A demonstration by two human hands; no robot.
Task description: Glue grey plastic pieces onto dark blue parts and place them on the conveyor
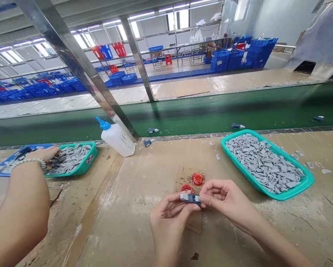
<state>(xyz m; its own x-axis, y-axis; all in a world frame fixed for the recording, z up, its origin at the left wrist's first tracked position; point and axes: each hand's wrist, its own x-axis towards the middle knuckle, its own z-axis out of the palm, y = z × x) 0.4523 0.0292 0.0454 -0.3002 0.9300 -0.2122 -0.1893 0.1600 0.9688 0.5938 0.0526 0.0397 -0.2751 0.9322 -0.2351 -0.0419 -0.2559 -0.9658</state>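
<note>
Left hand (169,218) and right hand (227,198), grips closed, pinch small blue-grey plastic part (190,198) over table (113,230); light, stiff, hold by edges.

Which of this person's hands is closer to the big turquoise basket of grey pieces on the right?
Right hand: it sits just left of the turquoise basket, not touching it. The left hand is farther left, past the right hand; both pinch a small blue-and-white part.
</note>
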